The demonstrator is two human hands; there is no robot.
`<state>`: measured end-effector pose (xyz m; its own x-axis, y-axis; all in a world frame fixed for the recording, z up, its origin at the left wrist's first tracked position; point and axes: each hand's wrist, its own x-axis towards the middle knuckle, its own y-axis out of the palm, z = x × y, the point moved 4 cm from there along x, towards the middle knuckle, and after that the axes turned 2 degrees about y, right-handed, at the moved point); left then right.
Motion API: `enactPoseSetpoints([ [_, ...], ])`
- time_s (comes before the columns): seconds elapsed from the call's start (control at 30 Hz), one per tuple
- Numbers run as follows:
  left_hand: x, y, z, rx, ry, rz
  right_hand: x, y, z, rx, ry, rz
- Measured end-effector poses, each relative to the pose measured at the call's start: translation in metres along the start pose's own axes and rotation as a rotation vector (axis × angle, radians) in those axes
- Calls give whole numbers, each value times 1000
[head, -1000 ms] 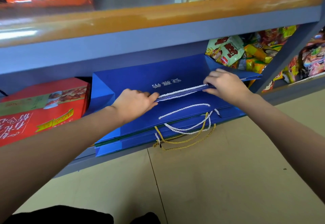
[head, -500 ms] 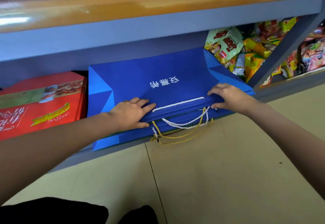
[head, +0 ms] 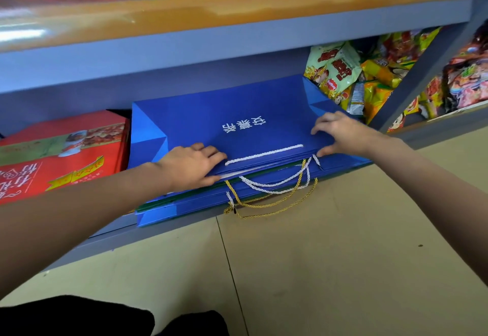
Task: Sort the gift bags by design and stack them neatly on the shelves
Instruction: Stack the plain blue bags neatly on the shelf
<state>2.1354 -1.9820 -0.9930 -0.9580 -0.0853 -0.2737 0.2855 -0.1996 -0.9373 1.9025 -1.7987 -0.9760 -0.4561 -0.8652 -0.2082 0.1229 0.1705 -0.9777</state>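
Blue gift bag stack on the bottom shelf

We laid our left hand (head: 190, 168) flat, fingers together, at the top blue gift bag's (head: 224, 113) 7 o'clock edge; right hand (head: 340, 133), fingers spread, pressed its 4 o'clock corner, red box (head: 60, 150) at 9 o'clock.

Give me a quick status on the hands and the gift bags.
Left hand and right hand both flat on top blue gift bag. Bag lies on blue stack on bottom shelf. Cord handles hang over the edge. Nothing blocking.
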Motion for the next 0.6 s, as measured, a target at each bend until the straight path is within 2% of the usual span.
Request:
enactPoseSetpoints([
  [0.2,5,9,-1,-118,-30,11,3,11,2,-89,6,25],
  [0.33,7,7,3,-82,2,11,4,3,4,-110,-32,-6],
  [0.47,5,-3,11,-4,8,-105,1,-11,1,-105,-50,-109],
  [0.6,2,-17,17,153,-10,-212,-2,-32,-2,-19,-31,-325],
])
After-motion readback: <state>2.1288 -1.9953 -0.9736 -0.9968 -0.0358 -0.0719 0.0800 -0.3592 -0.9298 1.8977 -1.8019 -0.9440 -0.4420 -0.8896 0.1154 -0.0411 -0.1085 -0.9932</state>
